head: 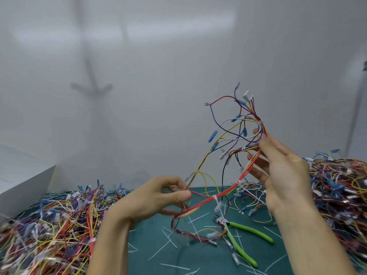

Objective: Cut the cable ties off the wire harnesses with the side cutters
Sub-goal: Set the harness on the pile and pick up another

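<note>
Sorting step: the left hand (158,197) pinches the wire harness (226,192) low, and the right hand (282,167) seemingly pinches its top. Cable ties (214,196) remain. Next, pick up the side cutters (250,231) from the table (198,257).

Left hand (158,197) low in a pinch; right hand (282,167) higher, palm inward.

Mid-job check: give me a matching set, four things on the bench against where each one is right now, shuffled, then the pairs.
Things:
1. side cutters
2. wire harness
3. white box
4. cut tie scraps

Places:
A. scattered over the teal mat
B. at the far left edge
C. held up between the left hand and the right hand
D. lying on the teal mat, in no hand

Pairs: 1-D, 2-C, 3-B, 4-A
</note>
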